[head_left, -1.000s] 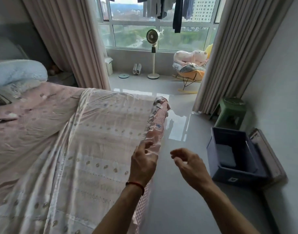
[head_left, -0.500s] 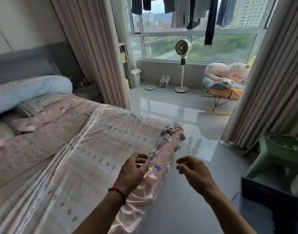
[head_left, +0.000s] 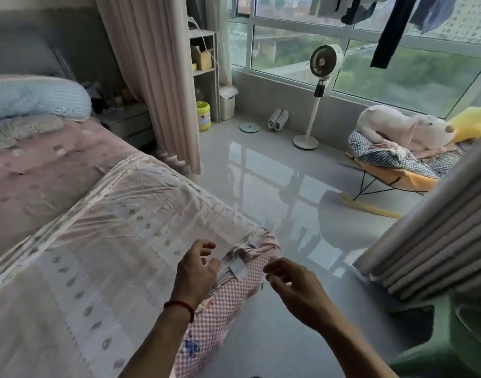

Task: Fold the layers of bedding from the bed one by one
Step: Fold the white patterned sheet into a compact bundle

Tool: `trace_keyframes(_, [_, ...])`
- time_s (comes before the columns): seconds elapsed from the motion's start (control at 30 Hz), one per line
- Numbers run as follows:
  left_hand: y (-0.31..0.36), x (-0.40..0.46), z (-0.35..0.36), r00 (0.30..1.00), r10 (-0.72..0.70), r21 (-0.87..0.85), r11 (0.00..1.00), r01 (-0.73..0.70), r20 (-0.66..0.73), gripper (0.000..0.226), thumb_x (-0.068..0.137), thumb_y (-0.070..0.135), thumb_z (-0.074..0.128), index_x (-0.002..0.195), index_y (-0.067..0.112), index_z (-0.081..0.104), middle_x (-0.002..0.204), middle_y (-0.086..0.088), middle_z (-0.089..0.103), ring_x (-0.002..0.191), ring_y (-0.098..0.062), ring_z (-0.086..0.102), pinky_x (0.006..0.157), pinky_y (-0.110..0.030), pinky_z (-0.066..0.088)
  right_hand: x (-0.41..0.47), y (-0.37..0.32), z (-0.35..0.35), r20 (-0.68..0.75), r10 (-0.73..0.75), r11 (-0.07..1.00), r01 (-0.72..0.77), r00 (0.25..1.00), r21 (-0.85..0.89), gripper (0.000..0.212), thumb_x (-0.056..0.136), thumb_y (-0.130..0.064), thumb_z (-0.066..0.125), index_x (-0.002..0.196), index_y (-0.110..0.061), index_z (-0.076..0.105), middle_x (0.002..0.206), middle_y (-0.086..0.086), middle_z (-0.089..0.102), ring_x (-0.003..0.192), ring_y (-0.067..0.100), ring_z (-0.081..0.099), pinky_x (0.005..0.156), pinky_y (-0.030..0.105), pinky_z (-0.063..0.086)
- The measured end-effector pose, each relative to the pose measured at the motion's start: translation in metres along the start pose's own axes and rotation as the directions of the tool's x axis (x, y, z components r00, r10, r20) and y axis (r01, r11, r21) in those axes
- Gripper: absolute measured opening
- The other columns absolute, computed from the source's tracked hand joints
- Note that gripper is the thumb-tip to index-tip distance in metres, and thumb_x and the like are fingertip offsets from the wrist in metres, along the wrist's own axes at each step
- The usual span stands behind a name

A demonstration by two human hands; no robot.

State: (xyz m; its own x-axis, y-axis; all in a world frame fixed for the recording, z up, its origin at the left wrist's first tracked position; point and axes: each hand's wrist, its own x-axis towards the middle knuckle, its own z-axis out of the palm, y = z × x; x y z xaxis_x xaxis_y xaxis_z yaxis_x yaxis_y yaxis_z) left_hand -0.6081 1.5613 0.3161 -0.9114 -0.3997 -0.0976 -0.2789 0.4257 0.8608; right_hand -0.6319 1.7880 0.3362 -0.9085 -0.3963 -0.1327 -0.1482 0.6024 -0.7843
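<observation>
Now both hands, L (head_left: 197, 271) & R (head_left: 293, 287), hover by blanket (head_left: 111, 241) corner.

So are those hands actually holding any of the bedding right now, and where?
Nothing is clearly held. The left hand hovers with loosely curled fingers over the top sheet near its corner; the right hand hangs free beside the bed edge.

A pale satin patterned blanket (head_left: 119, 241) lies spread over the pink-sheeted bed (head_left: 43, 175), its corner bunched.
</observation>
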Motion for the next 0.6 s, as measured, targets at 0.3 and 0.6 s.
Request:
trace_keyframes(0.3, [0.058, 0.186, 0.104, 0.995, -0.064, 0.143, 0.987, 0.074, -0.077, 0.031, 0.088, 0.023, 0.060, 0.118, 0.030, 0.056, 0.126, 0.005, 0.058, 0.127, -0.021, 0.047, 0.104, -0.045, 0.044, 0.212, 0.084, -0.114, 0.104, -0.017, 0.999, 0.020, 0.994, -0.028, 0.022, 0.097, -0.013, 0.063, 0.104, -0.033, 0.070, 0.096, -0.018, 0.074, 0.089, -0.007, 0.066, 0.074, 0.010, 0.049])
trace_keyframes(0.6, [0.126, 0.305, 0.139, 0.928, -0.330, 0.296, 0.881, 0.369, -0.173, 0.072, 0.095, 0.034, 0.053, 0.156, 0.042, 0.017, 0.167, 0.012, 0.001, 0.154, -0.019, -0.011, 0.123, -0.055, 0.008, 0.445, 0.093, -0.178, 0.519, -0.201, 0.968, 0.249, 0.831, -0.023, 0.028, 0.096, -0.013, 0.050, 0.104, -0.032, 0.069, 0.090, -0.011, 0.075, 0.079, 0.010, 0.071, 0.078, 0.034, 0.059])
